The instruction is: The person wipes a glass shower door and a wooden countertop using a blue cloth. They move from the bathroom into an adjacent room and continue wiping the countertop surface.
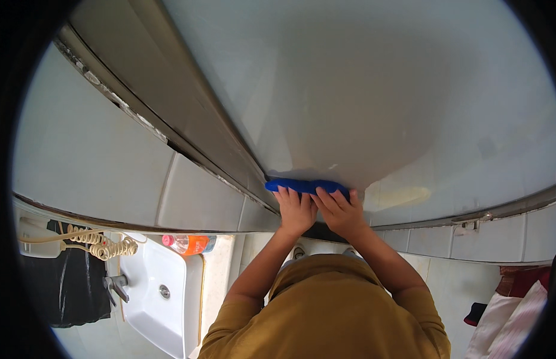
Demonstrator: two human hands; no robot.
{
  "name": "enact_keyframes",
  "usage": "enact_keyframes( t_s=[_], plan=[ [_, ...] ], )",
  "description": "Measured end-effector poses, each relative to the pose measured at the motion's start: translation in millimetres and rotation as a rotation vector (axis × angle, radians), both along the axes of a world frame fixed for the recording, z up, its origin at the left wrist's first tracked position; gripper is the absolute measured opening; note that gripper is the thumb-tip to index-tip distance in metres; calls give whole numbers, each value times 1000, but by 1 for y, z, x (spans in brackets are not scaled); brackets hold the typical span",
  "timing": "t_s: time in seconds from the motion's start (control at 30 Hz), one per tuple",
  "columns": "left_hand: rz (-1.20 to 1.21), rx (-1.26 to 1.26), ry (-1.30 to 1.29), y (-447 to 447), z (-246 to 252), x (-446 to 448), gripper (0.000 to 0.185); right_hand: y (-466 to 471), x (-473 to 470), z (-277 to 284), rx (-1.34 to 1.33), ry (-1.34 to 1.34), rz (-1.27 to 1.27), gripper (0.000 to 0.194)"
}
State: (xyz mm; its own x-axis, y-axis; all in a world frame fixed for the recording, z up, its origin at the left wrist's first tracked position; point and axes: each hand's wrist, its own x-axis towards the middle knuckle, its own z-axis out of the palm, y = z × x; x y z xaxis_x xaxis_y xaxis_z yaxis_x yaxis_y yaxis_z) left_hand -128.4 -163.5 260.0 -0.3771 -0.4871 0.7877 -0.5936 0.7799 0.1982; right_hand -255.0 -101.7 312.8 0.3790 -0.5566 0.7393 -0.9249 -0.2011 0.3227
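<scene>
A folded blue cloth (296, 185) lies pressed against the lower edge of a glossy, pale glass or panel surface (349, 89), in the corner beside a grey metal frame (197, 89). My left hand (297, 208) holds the cloth's left part, fingertips on its near side. Close beside it, my right hand (343, 208) grips the right part with bent fingers. The surface shows a dark reflection above the cloth. Both palms are partly hidden.
At the lower left are a white washbasin (157, 314) with a metal faucet (116, 287), a plastic bottle with an orange label (195, 244), a coiled cord (108, 247) and black plastic (76, 291). Fabrics (506, 323) hang at the lower right. A metal latch (466, 228) sits on the right-hand rail.
</scene>
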Motion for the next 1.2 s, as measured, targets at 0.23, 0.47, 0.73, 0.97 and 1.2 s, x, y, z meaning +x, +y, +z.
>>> enact_keyframes(
  t_s=[0.23, 0.47, 0.73, 0.97, 1.2],
  plan=[
    [22, -219, 123, -16, 69, -15, 34, -4, -3, 57, -175, -186, -106, 25],
    [23, -348, 154, -13, 85, -37, 25, -9, -23, 54, -343, -186, -84, 27],
    [-59, -227, -190, 17, -5, -39, 49, 42, -40, -23, 5, -111, -218, 25],
    [-10, -309, 54, 29, 117, -90, 22, 57, -51, 105, -357, -226, -270, 24],
    [-131, -255, 31, 36, 84, -92, 19, 48, -74, 49, -245, -222, -150, 28]
  ],
)
